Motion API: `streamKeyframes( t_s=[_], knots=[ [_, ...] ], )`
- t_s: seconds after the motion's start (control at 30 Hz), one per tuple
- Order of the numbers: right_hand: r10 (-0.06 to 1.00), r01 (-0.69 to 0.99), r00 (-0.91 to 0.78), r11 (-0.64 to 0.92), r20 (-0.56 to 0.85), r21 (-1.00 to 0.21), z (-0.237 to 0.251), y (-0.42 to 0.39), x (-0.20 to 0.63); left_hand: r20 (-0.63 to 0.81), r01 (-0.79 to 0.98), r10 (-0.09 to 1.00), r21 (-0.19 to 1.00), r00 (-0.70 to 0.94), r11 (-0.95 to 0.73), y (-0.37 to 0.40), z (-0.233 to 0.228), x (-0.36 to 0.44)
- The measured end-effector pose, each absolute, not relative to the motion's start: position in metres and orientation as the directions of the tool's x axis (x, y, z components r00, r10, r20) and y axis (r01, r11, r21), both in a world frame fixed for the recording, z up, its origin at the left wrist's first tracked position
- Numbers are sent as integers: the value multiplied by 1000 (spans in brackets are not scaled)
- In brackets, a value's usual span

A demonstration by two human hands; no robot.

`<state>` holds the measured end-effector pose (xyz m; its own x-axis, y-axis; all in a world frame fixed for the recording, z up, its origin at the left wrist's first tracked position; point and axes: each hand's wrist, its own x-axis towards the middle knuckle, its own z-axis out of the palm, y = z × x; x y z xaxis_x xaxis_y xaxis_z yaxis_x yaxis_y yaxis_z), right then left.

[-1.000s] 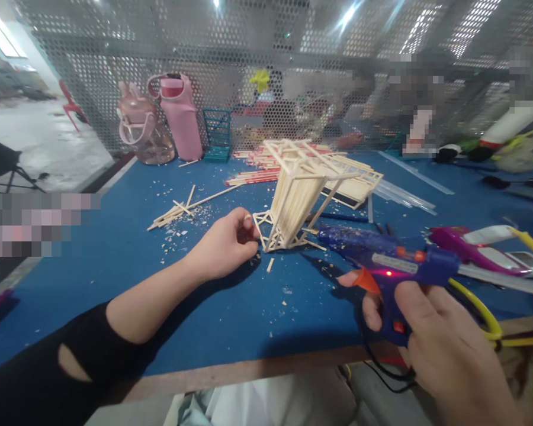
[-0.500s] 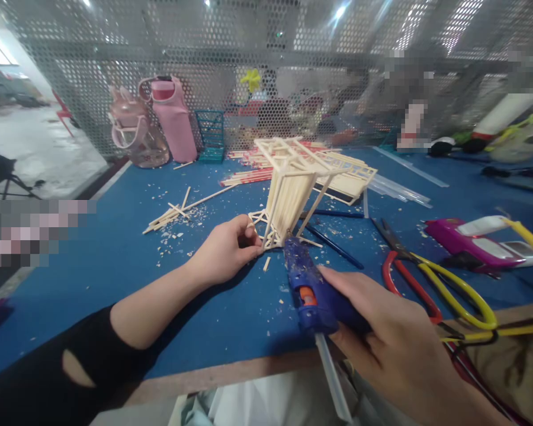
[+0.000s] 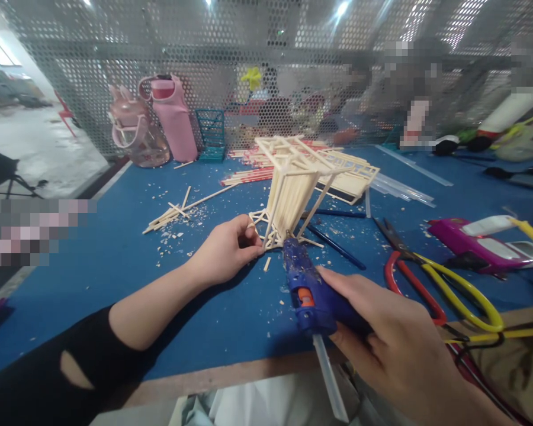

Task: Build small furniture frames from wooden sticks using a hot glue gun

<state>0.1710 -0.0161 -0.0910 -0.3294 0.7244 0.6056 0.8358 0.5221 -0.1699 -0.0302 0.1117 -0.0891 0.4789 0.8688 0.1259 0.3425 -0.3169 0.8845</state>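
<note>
A tilted model built of thin wooden sticks [image 3: 293, 195] stands on the blue table [image 3: 115, 248]. My left hand [image 3: 226, 248] rests on the table and pinches the model's lower left corner. My right hand [image 3: 400, 349] grips a blue hot glue gun [image 3: 311, 290], a clear glue stick poking out of its back. The gun's nozzle touches the base of the model, just right of my left fingers.
Loose sticks [image 3: 182, 210] and wood chips lie to the left. Red and yellow cutters [image 3: 426, 278] and a purple tool [image 3: 475, 242] lie on the right. Pink bottles [image 3: 160, 121] and a teal basket [image 3: 211, 136] stand against the perforated metal screen [image 3: 266, 59]. People sit behind it.
My right hand swung the glue gun from pointing sideways at the right to pointing forward, bringing its nozzle to the model's base. My left hand stayed at the corner.
</note>
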Motion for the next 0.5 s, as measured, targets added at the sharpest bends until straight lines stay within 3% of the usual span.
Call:
streamKeyframes(
  t_s=[0.5],
  knots=[
    [706,838,-329,524,627,-150,-91,-15,172,136,355,877,877,461,-322,111,-85,-29]
  ],
)
